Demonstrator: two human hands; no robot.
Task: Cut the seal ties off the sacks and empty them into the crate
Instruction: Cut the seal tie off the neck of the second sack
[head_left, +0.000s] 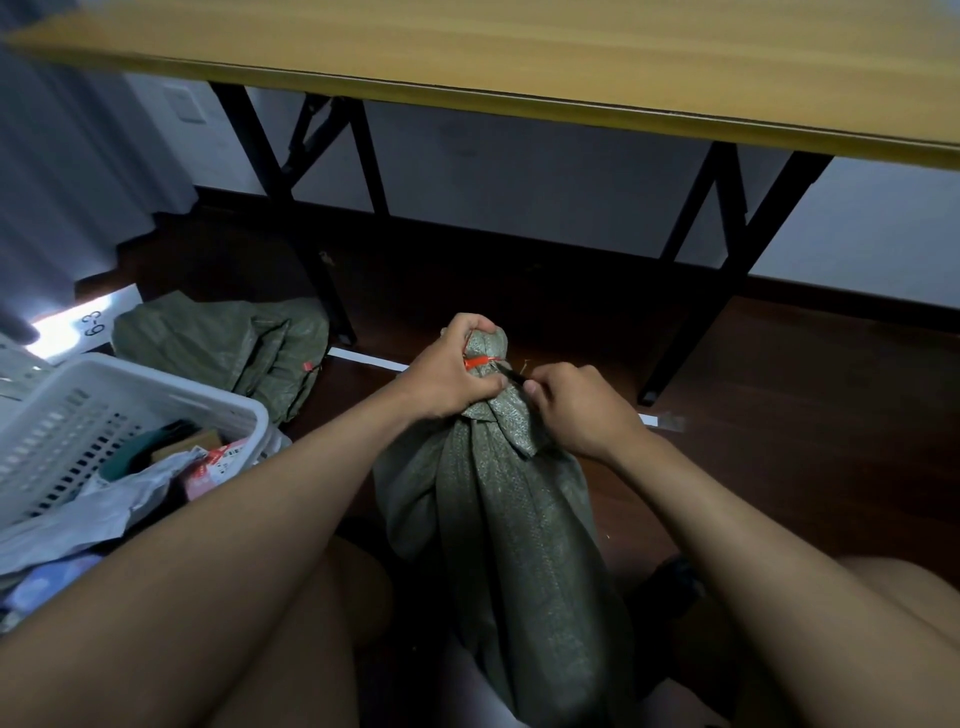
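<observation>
A green woven sack (514, 525) stands upright between my knees, its neck bunched and bound by a red seal tie (480, 362). My left hand (447, 374) grips the bunched neck, fingers curled over the top and thumb below the tie. My right hand (576, 408) is curled around a small dark cutting tool (511, 375) whose tip touches the neck just right of the tie; most of the tool is hidden in the fist. The white slatted crate (130, 384) sits at the left with parcels (156, 478) in it.
An emptied green sack (223, 348) lies crumpled on the dark wood floor behind the crate. A wooden table (519, 57) on black folding legs (691, 312) spans the view ahead. White tape strips (366, 358) mark the floor. A curtain (57, 171) hangs at left.
</observation>
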